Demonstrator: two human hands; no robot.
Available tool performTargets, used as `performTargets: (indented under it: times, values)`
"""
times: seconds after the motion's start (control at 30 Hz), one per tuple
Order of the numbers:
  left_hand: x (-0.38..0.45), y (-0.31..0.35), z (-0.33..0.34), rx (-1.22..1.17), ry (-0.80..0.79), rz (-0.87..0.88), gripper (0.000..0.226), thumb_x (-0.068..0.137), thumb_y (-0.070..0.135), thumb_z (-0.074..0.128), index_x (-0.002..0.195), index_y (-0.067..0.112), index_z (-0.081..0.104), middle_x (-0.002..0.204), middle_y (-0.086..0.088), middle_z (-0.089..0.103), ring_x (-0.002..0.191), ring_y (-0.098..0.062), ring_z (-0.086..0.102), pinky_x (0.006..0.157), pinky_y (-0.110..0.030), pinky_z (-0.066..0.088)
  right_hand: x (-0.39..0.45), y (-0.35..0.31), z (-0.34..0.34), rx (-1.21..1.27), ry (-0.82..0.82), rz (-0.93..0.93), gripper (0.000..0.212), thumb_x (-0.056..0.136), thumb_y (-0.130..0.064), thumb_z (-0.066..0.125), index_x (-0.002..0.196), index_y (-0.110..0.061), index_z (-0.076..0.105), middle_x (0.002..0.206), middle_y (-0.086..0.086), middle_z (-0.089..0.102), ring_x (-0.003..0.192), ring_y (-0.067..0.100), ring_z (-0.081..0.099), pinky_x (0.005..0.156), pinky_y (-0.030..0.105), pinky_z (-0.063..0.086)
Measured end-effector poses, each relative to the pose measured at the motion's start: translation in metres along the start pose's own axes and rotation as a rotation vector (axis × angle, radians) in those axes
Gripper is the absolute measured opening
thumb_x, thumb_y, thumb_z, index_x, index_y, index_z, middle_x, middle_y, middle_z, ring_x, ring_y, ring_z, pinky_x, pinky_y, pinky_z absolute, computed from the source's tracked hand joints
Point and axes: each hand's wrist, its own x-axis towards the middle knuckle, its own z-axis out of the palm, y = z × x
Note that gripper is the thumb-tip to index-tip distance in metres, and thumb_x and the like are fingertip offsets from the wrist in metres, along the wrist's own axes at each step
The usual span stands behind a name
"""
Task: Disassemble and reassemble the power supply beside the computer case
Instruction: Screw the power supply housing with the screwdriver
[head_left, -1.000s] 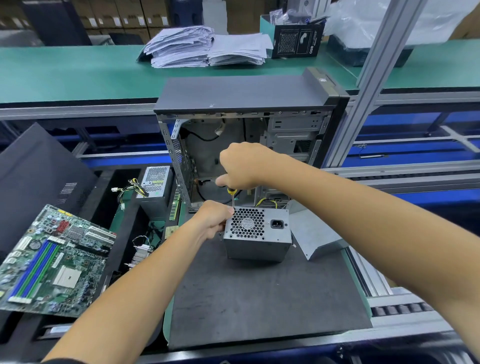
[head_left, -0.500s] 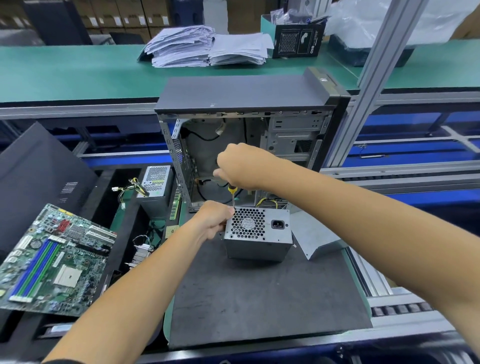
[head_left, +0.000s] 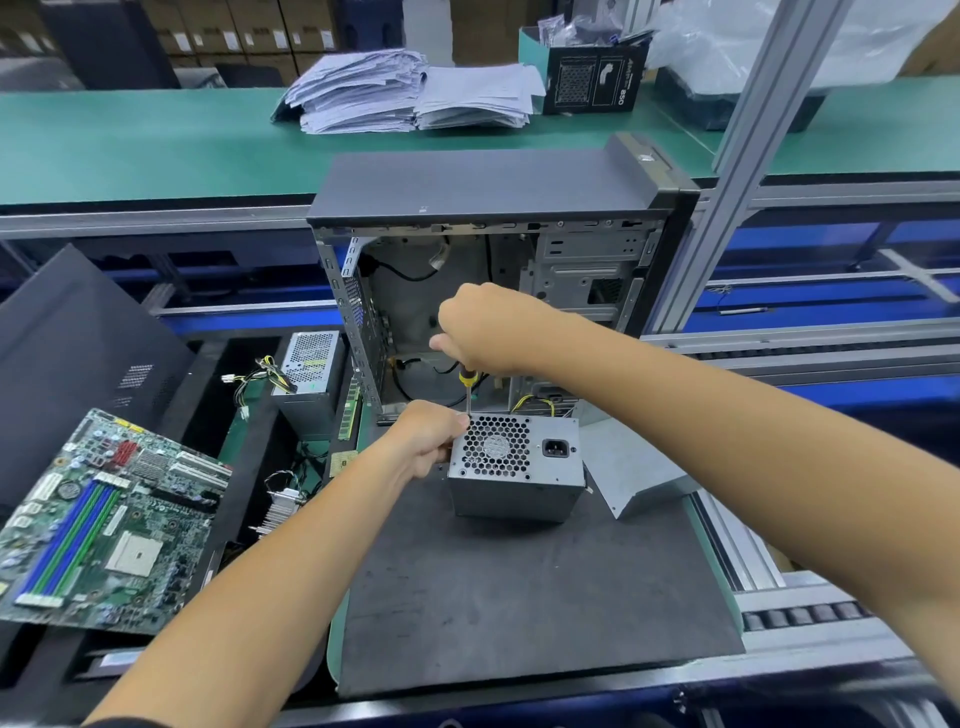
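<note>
2 hands are working the power supply (head_left: 514, 470), sitting on the mat (head_left: 519, 597) before the computer case (head_left: 493, 260): left hand (head_left: 428, 441) gripping its rigid, weighty-looking corner, right hand (head_left: 480, 332) clenching the screwdriver (head_left: 467, 387).

A long green bench (head_left: 130, 150) runs across the back. Cardboard boxes (head_left: 234, 31) stand stacked behind it. An aluminium post (head_left: 737, 171) rises before its right part.

"850" sideways on the black box (head_left: 592, 78) behind the case
</note>
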Motion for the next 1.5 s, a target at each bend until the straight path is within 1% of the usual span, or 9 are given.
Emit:
performTargets:
  times: [0.1,0.2,0.37,0.5,0.63,0.87,1.0,1.13,1.5]
  values:
    - [0.000,0.000,0.000,0.010,0.005,0.000,0.005,0.093,0.001,0.053,0.091,0.002,0.057,0.081,-0.009,0.059,0.073,-0.019,0.057,0.081,-0.039,0.052,-0.001,-0.003,0.002,-0.097,0.042,0.031,0.048,0.103,-0.037,0.034,0.061,-0.015,0.026,0.058,0.000,0.031,0.047,0.016,0.031,0.043,0.028,0.019]
    - [-0.001,0.001,-0.001,0.014,-0.003,-0.002,0.010,0.093,0.001,0.053,0.085,0.003,0.056,0.074,-0.008,0.057,0.068,-0.019,0.055,0.078,-0.039,0.053,-0.001,0.000,0.002,-0.016,-0.051,0.043,0.044,0.099,-0.043,0.040,0.070,-0.010,0.042,0.070,0.003,0.045,0.056,0.020,0.044,0.049,0.029,0.029]
    - [-0.002,0.002,-0.001,0.012,-0.002,-0.026,0.013,0.093,-0.002,0.052,0.082,0.004,0.055,0.065,-0.005,0.050,0.059,-0.017,0.049,0.075,-0.037,0.050,0.001,0.001,-0.004,0.137,-0.153,-0.047,0.002,0.084,-0.006,0.053,0.085,-0.007,0.052,0.093,0.009,0.051,0.073,0.023,0.053,0.057,0.035,0.044]
    - [-0.001,0.003,0.000,0.019,0.002,-0.052,0.008,0.091,-0.004,0.050,0.087,0.002,0.054,0.071,-0.005,0.049,0.063,-0.018,0.049,0.089,-0.044,0.051,0.004,0.001,-0.004,0.064,-0.044,0.007,0.038,0.097,-0.022,0.049,0.064,-0.014,0.034,0.066,0.004,0.041,0.054,0.018,0.043,0.044,0.028,0.028]
    - [-0.001,0.000,0.002,-0.005,0.040,-0.076,0.007,0.090,-0.002,0.048,0.094,0.001,0.053,0.068,-0.006,0.051,0.060,-0.020,0.051,0.097,-0.048,0.043,0.004,0.001,-0.002,-0.009,0.001,0.021,0.045,0.100,-0.033,0.041,0.061,-0.016,0.027,0.060,0.001,0.035,0.049,0.016,0.035,0.044,0.026,0.022]
    - [-0.009,-0.004,0.005,-0.054,0.030,-0.087,0.012,0.091,-0.005,0.044,0.086,0.004,0.051,0.068,-0.006,0.049,0.057,-0.017,0.050,0.075,-0.039,0.054,0.003,0.004,-0.008,0.116,-0.241,-0.032,0.008,0.085,-0.014,0.054,0.092,-0.010,0.054,0.088,0.003,0.054,0.081,0.023,0.053,0.057,0.028,0.041]
    - [-0.013,-0.003,-0.002,-0.044,-0.079,-0.064,0.016,0.090,-0.008,0.042,0.082,0.002,0.052,0.086,-0.015,0.053,0.078,-0.025,0.052,0.082,-0.044,0.051,0.005,0.000,-0.011,0.099,-0.173,-0.047,0.009,0.077,-0.006,0.059,0.083,-0.006,0.066,0.085,0.010,0.066,0.077,0.027,0.061,0.049,0.024,0.038]
    - [-0.012,-0.001,-0.003,-0.049,-0.087,-0.052,0.012,0.090,-0.008,0.042,0.090,-0.002,0.052,0.097,-0.018,0.048,0.088,-0.027,0.048,0.078,-0.045,0.053,0.002,-0.003,-0.011,0.046,-0.129,-0.027,0.034,0.084,-0.015,0.062,0.059,-0.009,0.039,0.057,0.006,0.042,0.047,0.019,0.038,0.043,0.024,0.029]
    - [-0.013,-0.003,-0.005,-0.079,-0.100,-0.070,0.017,0.091,-0.004,0.042,0.078,0.004,0.049,0.057,-0.007,0.053,0.059,-0.020,0.050,0.087,-0.047,0.054,-0.003,-0.003,-0.006,0.029,-0.079,0.009,0.041,0.097,-0.030,0.046,0.062,-0.016,0.028,0.064,0.001,0.037,0.052,0.016,0.037,0.046,0.026,0.024]
